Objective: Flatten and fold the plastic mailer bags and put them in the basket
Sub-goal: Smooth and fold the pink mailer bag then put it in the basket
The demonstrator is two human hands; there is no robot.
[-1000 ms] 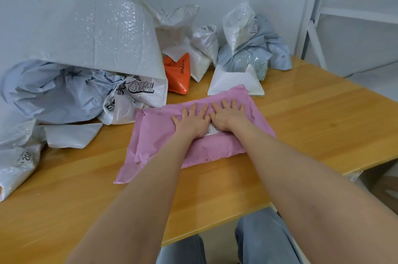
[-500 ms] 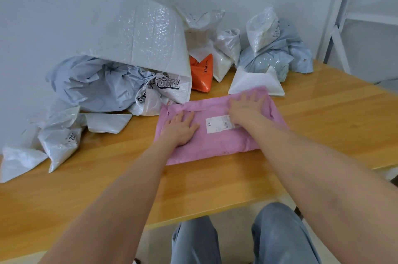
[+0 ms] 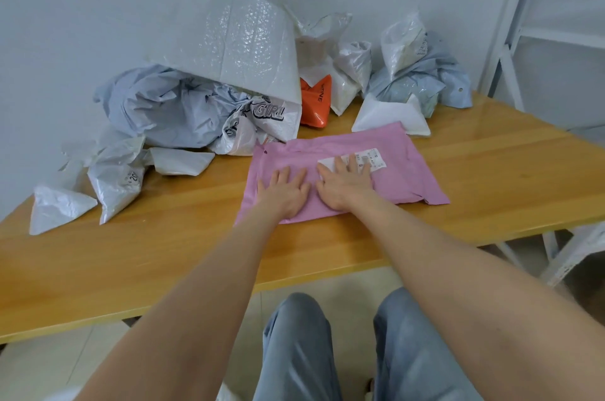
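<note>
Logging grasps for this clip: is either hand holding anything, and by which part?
Nothing is gripped: left hand and right hand lie flat, pressing the pink mailer.

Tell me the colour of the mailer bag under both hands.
Pink mailer bag, with a white label; it shows in the head view.

wooden table (image 3: 491,178) | white metal rack (image 3: 563,37) right of it | pale wall (image 3: 98,7) behind | tiled floor (image 3: 39,368) below

Left hand (image 3: 284,194) and right hand (image 3: 346,188) lie palm-down, side by side, thumbs nearly touching. Fingers are straight, spread, pointing toward 12 o'clock.
</note>
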